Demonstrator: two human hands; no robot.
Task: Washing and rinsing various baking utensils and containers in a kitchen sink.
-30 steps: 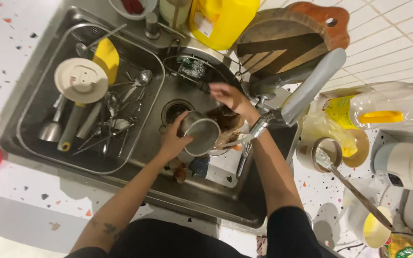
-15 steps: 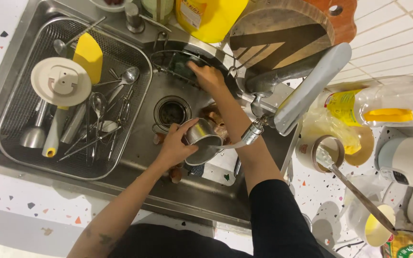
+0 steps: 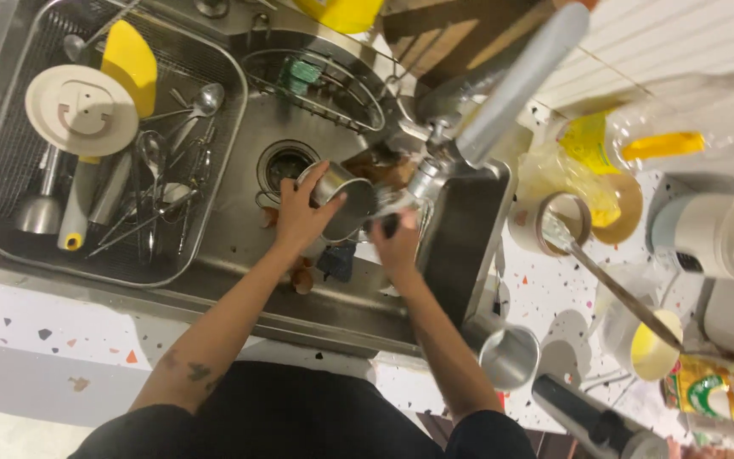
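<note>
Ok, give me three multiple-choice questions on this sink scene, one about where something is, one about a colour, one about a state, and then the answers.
1. Where does the round cream lid lie?
A. in the wire rack in the sink's left basin
B. on the counter right of the sink
C. in the person's right hand

2. What colour is the flat scraper-like piece next to that lid?
A. red
B. yellow
C. blue

3. How is the small metal cup being handled?
A. it stands alone on the counter
B. it hangs from the tap
C. the left hand grips it, tilted over the basin

Answers: 1 A, the cream lid rests on the wire rack among spoons. 2 B, the scraper-like piece is plainly yellow. 3 C, the left hand wraps the metal cup, with the right hand beside it.
</note>
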